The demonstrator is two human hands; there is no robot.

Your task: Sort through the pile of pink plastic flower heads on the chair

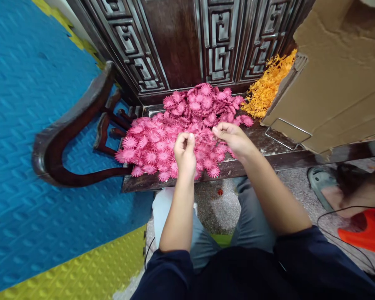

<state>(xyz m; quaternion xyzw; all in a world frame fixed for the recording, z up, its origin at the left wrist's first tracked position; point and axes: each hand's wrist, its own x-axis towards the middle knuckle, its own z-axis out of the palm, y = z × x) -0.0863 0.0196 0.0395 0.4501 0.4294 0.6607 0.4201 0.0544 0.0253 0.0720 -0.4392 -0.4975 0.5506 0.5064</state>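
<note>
Both hands hover over pink flowers on the surface; left hand and right hand each have fingers pinched together, contents unclear.

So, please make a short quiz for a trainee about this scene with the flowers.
1. True or false: the pink flower pile lies on a dark wooden seat.
2. What colour are the pieces beside the cardboard box?
3. Which hand is nearer the box: (a) left hand or (b) right hand?

Key: 1 true. 2 orange. 3 (b).
</note>
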